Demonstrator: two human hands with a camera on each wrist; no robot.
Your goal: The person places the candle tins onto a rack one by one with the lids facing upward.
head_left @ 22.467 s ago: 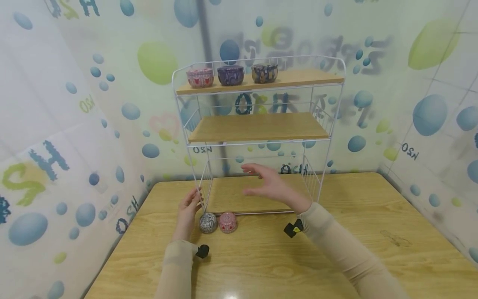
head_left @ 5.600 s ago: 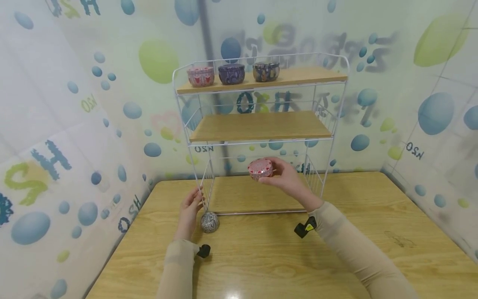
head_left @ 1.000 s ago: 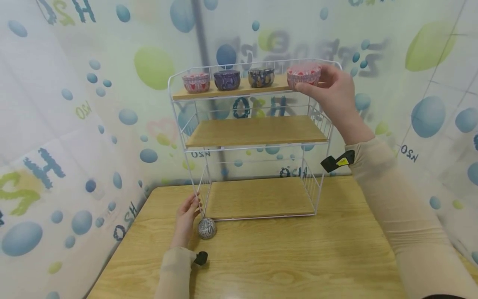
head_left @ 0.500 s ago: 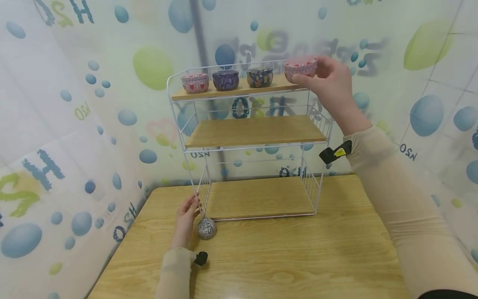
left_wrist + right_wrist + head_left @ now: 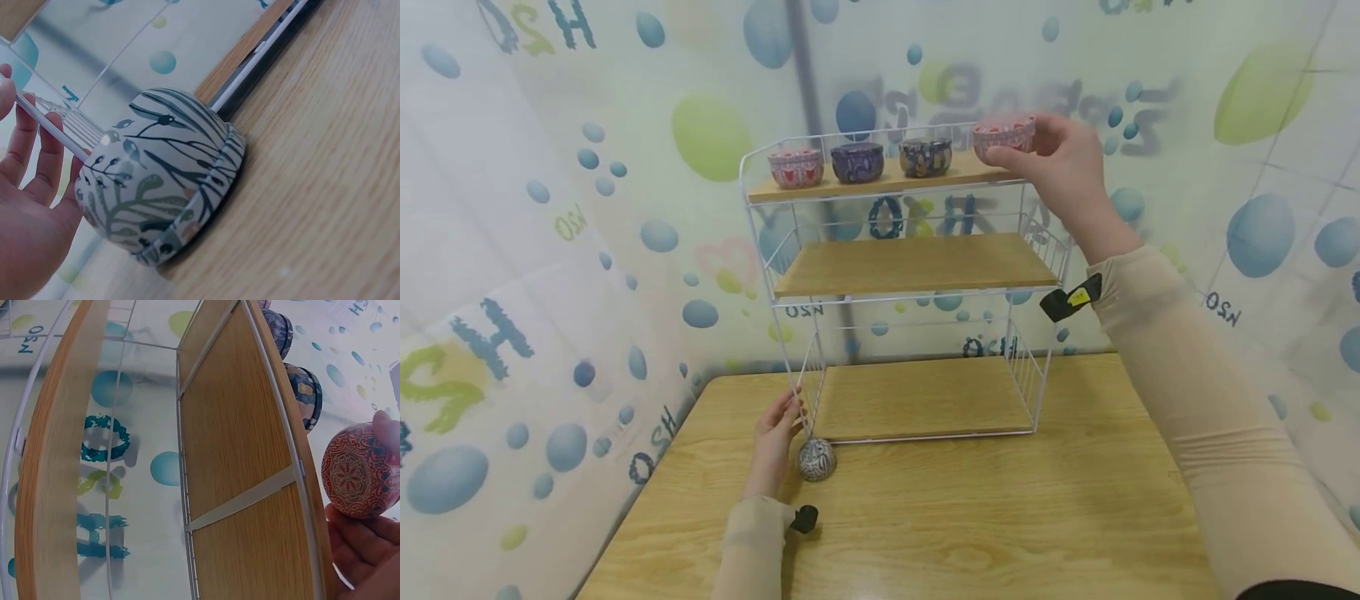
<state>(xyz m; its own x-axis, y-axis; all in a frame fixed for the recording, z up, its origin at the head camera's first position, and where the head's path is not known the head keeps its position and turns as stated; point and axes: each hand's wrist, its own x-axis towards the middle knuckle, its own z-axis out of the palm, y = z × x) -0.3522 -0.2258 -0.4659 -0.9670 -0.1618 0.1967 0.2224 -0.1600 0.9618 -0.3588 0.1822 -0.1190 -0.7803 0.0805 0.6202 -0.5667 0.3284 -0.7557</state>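
Note:
My right hand holds a pink round tin with red hearts between thumb and fingers, at the right part of the top shelf. In the right wrist view the tin's patterned base shows, beside the board's edge. To its left on that shelf stand a dark multicoloured tin, a purple tin and a pink-and-red tin. My left hand grips the lower left post of the white wire rack. Close by, a black-and-white leaf-patterned tin rests upside down on the table.
The rack has a wooden middle shelf and bottom shelf, with wire side rails. It stands on a wooden table. A curtain printed with blue and green dots hangs behind and at the sides.
The pink tin was on the table, then carried by my right hand before the lower rack, and is now up at the top shelf. In the last second it rose slightly. My left hand stayed put.

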